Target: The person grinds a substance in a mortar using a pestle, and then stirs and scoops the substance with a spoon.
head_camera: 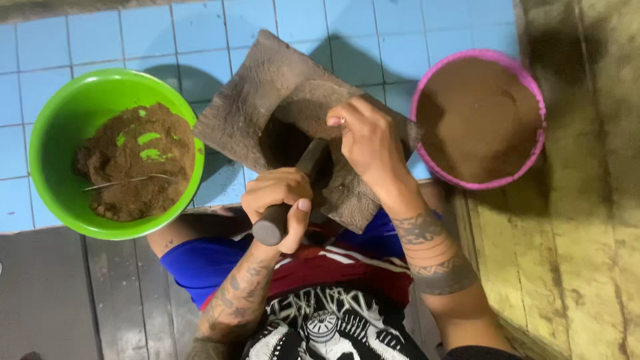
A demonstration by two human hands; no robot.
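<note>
A square brown stone mortar point(253, 100) with a round hollow rests between my knees. My left hand point(277, 200) is closed around the handle of a dark pestle point(293, 190), whose head goes down into the hollow. My right hand point(367, 140) rests on the mortar's right rim, fingers bent over the edge of the hollow. A green bowl point(60, 133) on the left holds clumpy brown paste and a thin metal utensil. To the right, a pink-rimmed bowl point(533, 87) is filled with fine brown powder.
Light blue floor tiles point(100, 40) lie under the bowls and mortar. Dark wooden boards point(53, 293) run at the lower left. Worn yellow-painted planks point(580, 233) fill the right side. My blue shorts point(200, 260) show below.
</note>
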